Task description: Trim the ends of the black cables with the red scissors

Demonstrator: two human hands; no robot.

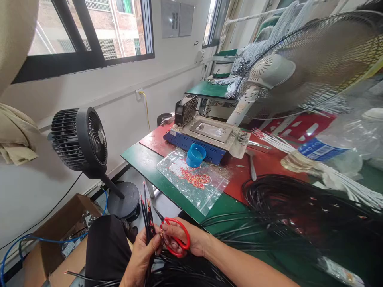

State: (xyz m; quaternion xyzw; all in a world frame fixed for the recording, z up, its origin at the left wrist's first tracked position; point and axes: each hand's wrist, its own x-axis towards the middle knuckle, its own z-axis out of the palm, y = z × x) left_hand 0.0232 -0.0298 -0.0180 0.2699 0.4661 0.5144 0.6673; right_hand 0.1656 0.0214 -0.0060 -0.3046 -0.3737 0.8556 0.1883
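Note:
My left hand (142,250) is closed around a bunch of black cables (146,217) with stripped, reddish ends pointing up. Red-handled scissors (186,232) are in my right hand (176,236), their dark blades pointing up and left beside the cables. The fingertips of both hands meet near a few thin wire ends (160,234). More black cable hangs below, over the lap. On the table, a clear plastic bag (206,203) lies under small red and yellow pieces (194,178) and a blue round cup (196,155).
Behind the cup stands a blue device with a metal top (194,147). Coiled black cables (269,195) cover the table's right side, near bundled white cables (338,177). A large fan (269,71) stands behind; a black fan (92,139) and cardboard box (44,255) are at left.

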